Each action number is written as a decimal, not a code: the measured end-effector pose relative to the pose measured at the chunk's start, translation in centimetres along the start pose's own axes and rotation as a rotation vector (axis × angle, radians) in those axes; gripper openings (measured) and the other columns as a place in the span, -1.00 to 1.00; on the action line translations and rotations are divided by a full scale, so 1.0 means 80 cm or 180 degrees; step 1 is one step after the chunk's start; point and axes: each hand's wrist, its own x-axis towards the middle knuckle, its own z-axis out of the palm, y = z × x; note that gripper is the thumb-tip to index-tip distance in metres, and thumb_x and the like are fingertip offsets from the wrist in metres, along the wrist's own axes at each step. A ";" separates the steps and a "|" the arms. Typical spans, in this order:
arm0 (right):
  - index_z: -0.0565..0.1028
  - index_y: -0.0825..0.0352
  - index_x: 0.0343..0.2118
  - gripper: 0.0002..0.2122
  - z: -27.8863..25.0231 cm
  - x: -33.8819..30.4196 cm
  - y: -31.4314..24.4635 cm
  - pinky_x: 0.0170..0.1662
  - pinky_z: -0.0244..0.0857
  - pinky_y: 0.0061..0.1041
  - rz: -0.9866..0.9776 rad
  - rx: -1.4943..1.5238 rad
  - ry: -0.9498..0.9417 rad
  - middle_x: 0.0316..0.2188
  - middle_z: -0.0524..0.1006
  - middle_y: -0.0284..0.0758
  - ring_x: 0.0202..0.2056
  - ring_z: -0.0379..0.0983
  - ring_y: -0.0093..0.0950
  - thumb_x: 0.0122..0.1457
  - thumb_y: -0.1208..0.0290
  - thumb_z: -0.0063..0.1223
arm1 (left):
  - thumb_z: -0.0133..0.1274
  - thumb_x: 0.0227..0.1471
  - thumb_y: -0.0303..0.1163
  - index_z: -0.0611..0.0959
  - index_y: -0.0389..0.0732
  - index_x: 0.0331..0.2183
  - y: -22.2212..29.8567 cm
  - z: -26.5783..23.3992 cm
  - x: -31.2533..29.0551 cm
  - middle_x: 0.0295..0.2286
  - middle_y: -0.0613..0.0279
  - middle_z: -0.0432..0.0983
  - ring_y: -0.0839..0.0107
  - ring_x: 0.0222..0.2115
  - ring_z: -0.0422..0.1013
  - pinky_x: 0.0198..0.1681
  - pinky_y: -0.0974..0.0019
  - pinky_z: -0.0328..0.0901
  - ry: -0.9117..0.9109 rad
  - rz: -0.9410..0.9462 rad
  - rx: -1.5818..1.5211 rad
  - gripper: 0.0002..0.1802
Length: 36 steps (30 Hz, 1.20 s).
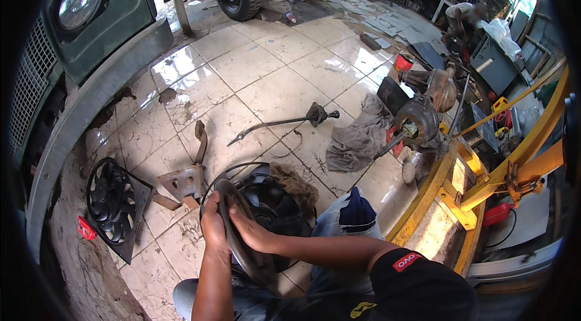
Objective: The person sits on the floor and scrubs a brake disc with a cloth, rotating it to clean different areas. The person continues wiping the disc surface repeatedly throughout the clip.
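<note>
A dark round metal disc [245,242] stands nearly on edge in front of me, its rim turned upward. My left hand [214,225] grips it from the left, with the fingers at the rim. Against its right face lies my right hand [253,234], the thumb near the upper rim. The disc's exact kind cannot be made out. Just beyond it sits a black radiator fan [261,195] in a round frame, with a brown rag [294,184] on its right side. A rusty pedal bracket [184,183] lies on the tiles to the left.
A second fan [112,203] lies at left beside a red object [86,228]. Farther off are a gear lever [278,122], a grey cloth [358,142] and a greasy axle housing [422,124]. A yellow steel frame [423,200] stands right; a green vehicle [100,18] stands left. Two people are far back.
</note>
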 end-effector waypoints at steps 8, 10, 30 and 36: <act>-0.29 0.51 0.31 -0.27 0.003 -0.012 0.002 0.38 -0.55 -0.41 0.0115 0.0039 -0.0136 0.36 -0.34 -0.03 0.38 -0.54 -0.25 0.36 -0.10 -0.69 | -0.06 0.16 -0.14 0.57 -0.24 -0.33 -0.002 -0.020 0.010 -0.49 0.19 0.51 0.39 -0.49 0.43 -0.36 0.33 0.37 0.0029 -0.0139 -0.0030 -0.67; -0.29 0.52 0.31 -0.28 -0.003 0.003 0.023 0.38 -0.56 -0.42 0.0127 0.0119 -0.0097 0.36 -0.33 -0.03 0.38 -0.54 -0.25 0.36 -0.09 -0.70 | -0.06 0.16 -0.15 0.57 -0.24 -0.34 -0.008 -0.011 0.007 -0.49 0.19 0.51 0.39 -0.47 0.43 -0.35 0.33 0.37 0.0067 -0.0045 -0.0025 -0.67; -0.20 0.51 0.31 -0.35 0.008 -0.027 -0.005 0.34 -0.34 -0.48 0.0179 0.0022 -0.0003 0.31 -0.11 -0.07 0.33 -0.27 -0.36 0.40 0.00 -0.68 | -0.04 0.14 -0.11 0.56 -0.24 -0.45 0.001 -0.014 0.004 -0.62 0.22 0.44 0.39 -0.63 0.36 -0.51 0.34 0.30 -0.0093 -0.0233 0.0002 -0.63; -0.14 0.52 0.30 -0.35 0.019 -0.026 -0.008 0.33 -0.23 -0.52 0.0138 0.0026 0.0240 0.30 0.01 -0.09 0.32 -0.13 -0.39 0.40 -0.01 -0.65 | -0.06 0.15 -0.14 0.56 -0.25 -0.41 0.001 -0.013 0.005 -0.57 0.18 0.48 0.35 -0.59 0.39 -0.46 0.31 0.34 -0.0051 -0.0323 0.0062 -0.65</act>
